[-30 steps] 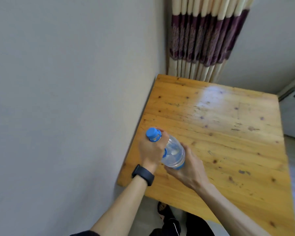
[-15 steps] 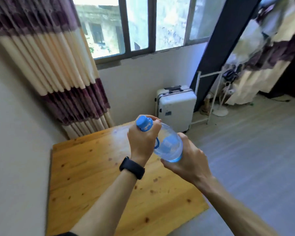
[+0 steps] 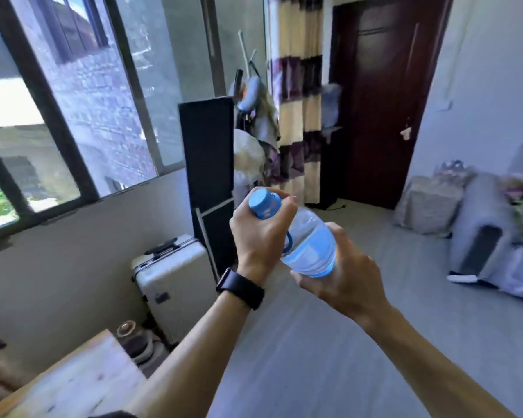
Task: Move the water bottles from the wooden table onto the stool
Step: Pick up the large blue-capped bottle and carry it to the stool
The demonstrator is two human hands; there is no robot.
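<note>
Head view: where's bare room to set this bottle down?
No stool shows. Bare: the wooden table corner, lower left, and the floor between the white suitcase and the grey cushions at right. Crowded: the stacked things between table and suitcase, and the rack by the curtain.

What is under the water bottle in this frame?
The right hand cups the water bottle from below, hiding its base. Beneath them lies grey floor; the wooden table is off to the lower left.
</note>
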